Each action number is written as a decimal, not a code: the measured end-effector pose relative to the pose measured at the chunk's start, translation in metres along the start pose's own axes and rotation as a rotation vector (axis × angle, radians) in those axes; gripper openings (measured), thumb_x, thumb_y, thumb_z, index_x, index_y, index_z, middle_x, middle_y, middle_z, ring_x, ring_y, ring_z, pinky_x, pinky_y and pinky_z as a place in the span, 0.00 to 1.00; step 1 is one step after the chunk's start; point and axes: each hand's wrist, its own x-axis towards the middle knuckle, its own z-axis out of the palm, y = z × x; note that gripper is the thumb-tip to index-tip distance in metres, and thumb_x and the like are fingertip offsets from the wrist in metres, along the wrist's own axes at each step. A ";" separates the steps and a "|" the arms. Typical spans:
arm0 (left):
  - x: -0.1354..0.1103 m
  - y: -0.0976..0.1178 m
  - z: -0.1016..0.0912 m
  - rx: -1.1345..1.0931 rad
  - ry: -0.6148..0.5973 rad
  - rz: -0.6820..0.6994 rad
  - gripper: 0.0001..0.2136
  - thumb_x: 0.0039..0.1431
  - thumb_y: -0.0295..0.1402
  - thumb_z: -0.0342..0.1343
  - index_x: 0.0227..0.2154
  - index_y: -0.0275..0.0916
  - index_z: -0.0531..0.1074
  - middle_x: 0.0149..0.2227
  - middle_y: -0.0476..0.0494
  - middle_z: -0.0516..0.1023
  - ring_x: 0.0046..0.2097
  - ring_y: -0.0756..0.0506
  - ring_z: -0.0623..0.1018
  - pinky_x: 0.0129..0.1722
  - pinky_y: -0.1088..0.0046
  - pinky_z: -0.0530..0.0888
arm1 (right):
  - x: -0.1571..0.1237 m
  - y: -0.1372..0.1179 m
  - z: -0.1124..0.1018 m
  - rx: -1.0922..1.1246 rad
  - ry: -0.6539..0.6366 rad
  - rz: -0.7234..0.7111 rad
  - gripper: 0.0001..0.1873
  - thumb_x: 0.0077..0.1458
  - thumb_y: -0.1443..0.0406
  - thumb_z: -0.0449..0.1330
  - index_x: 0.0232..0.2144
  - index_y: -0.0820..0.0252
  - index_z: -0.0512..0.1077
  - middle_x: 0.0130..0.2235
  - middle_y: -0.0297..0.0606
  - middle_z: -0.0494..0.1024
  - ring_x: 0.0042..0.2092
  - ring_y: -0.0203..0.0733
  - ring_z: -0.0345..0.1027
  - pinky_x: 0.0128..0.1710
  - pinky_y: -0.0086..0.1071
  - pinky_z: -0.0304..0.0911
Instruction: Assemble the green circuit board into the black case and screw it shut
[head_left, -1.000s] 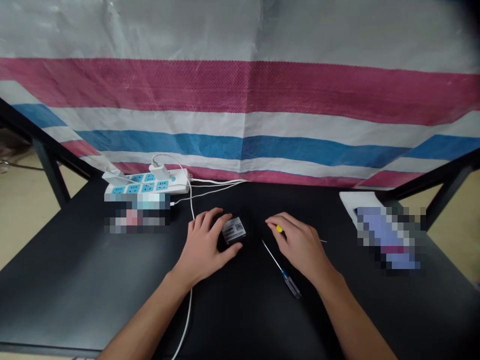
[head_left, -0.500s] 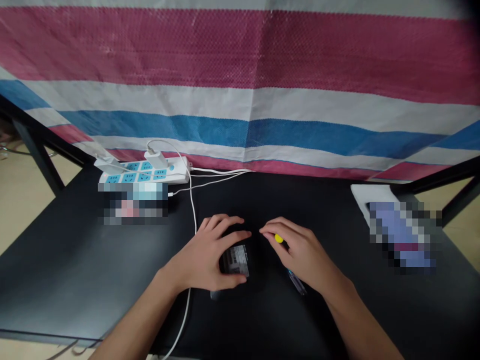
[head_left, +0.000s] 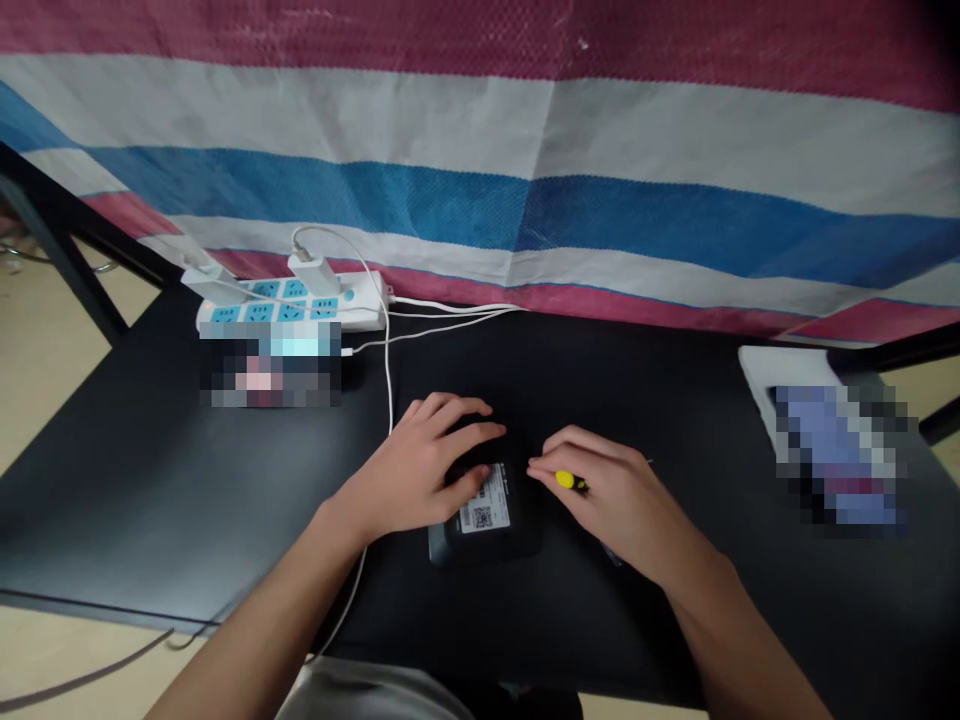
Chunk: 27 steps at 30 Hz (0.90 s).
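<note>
A flat black box-shaped device lies on the black table, a white printed label with a QR code on its top. My left hand rests over its left and far side, fingers spread, the thumb touching the label. Just right of the device, my right hand is closed around a small screwdriver with a yellow and black handle. Its thumb and fingertips are pinched together; I cannot tell if anything tiny is between them. A small dark object lies mostly hidden under the right hand.
A white power strip with plugged-in chargers stands at the back left, a blurred-out item before it. A white cable runs down past my left wrist. At the right lie a white object and another blurred item. Striped sheeting hangs behind.
The view has tipped down, showing the table's front edge. My left thumb has moved onto the label, and more of the device shows. My right hand now covers more of the small dark object.
</note>
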 end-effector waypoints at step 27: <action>0.002 -0.002 0.001 0.040 -0.025 0.019 0.23 0.71 0.52 0.63 0.62 0.48 0.75 0.62 0.42 0.79 0.60 0.37 0.75 0.53 0.58 0.64 | -0.004 -0.007 0.002 0.017 0.048 -0.090 0.14 0.67 0.75 0.62 0.46 0.52 0.79 0.47 0.31 0.85 0.46 0.35 0.81 0.51 0.29 0.72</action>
